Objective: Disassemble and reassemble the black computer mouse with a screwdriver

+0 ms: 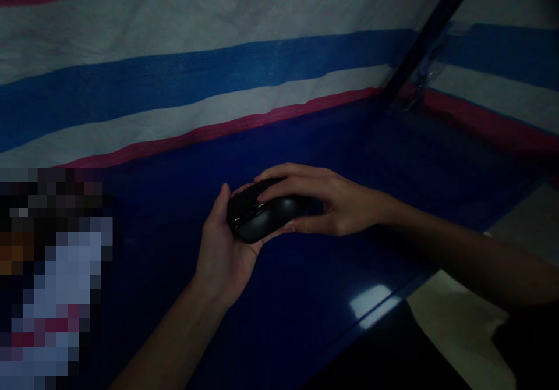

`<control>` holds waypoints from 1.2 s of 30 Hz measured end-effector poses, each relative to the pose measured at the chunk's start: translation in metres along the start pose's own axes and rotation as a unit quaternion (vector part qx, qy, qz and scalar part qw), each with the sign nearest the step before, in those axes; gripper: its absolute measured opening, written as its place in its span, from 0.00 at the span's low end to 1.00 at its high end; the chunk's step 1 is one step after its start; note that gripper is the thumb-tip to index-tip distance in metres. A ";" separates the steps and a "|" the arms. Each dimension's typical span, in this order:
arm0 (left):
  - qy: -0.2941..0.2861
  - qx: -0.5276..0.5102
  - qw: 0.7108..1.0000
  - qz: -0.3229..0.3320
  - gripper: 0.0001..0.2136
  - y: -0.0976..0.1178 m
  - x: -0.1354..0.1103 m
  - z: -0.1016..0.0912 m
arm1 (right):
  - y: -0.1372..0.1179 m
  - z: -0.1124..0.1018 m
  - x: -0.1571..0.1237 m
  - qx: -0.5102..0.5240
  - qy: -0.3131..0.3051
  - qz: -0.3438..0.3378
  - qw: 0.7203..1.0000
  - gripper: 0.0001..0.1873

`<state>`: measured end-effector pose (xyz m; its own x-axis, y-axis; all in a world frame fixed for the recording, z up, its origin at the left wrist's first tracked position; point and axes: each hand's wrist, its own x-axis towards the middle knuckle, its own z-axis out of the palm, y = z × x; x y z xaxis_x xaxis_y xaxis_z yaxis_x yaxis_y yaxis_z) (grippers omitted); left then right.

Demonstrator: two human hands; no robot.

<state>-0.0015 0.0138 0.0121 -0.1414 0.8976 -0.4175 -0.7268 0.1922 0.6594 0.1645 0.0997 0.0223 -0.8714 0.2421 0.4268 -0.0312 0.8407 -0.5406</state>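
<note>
- The black object [271, 212], rounded like a computer mouse with a glossy side, is held between both hands, above the blue tabletop [279, 302]; the dim light hides finer detail.
- The left hand [227, 256] supports the black object from below, palm turned up; its thumb stands against the near-left end, while most of its fingers are hidden underneath.
- The right hand [329, 198] grasps the black object from the right, fingers curved over the top and thumb low along the side, close to the left hand.
- The left forearm [170, 332] slants down and left of the black object, and the right forearm [454, 253] runs off to its right.
- Below and right of the black object, a bright reflection [375, 302] lies on the tabletop near its edge; farther that way is a pale surface [454, 326], too dim to identify.
- Well left of the black object is a pixelated patch [65, 273], its contents unreadable.
- Beyond the black object hangs a striped sheet [218, 81] in red, white and blue.
- Far up and right of the black object, a dark post [426, 41] slants at the corner.
</note>
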 end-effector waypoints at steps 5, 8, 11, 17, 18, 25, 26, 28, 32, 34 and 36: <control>-0.014 0.003 1.000 -0.018 0.15 0.002 0.000 0.002 | -0.001 -0.002 0.000 0.024 0.012 -0.004 1.000 0.22; -0.007 -0.006 1.000 -0.019 0.14 0.003 0.000 0.003 | -0.001 -0.004 0.000 0.009 0.001 -0.010 1.000 0.22; 0.007 -0.011 1.000 -0.013 0.12 0.003 0.000 0.002 | -0.001 -0.004 0.000 -0.055 -0.014 -0.039 0.998 0.22; 0.018 0.010 1.000 -0.006 0.09 0.002 0.003 -0.003 | -0.006 -0.005 0.001 -0.090 -0.015 -0.067 0.994 0.21; 0.020 0.011 1.000 -0.006 0.09 0.002 0.003 -0.003 | -0.008 -0.006 0.001 -0.078 -0.015 -0.057 0.995 0.20; 0.008 0.026 1.000 0.005 0.09 0.003 0.002 0.000 | -0.003 -0.030 -0.001 -0.149 0.068 0.080 0.983 0.25; 0.012 0.027 1.000 0.007 0.08 0.003 0.002 0.000 | 0.002 -0.033 -0.002 -0.193 0.075 0.135 0.969 0.25; 0.013 0.025 1.000 0.008 0.07 0.002 0.002 -0.001 | 0.014 -0.037 -0.006 -0.280 0.048 0.246 0.927 0.25; 0.009 0.027 1.000 0.013 0.06 0.001 0.003 -0.003 | 0.037 -0.036 -0.016 -0.352 -0.057 0.418 0.835 0.23; 0.007 0.034 0.999 0.012 0.06 0.001 0.003 -0.003 | 0.043 -0.035 -0.018 -0.360 -0.069 0.432 0.824 0.23; 0.002 0.043 0.999 0.007 0.06 0.000 0.002 -0.003 | 0.042 -0.033 -0.017 -0.377 -0.040 0.394 0.837 0.22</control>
<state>-0.0043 0.0143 0.0094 -0.1535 0.8991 -0.4100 -0.6648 0.2131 0.7160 0.1939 0.1471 0.0166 -0.5075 0.8572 0.0874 0.8601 0.5100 -0.0069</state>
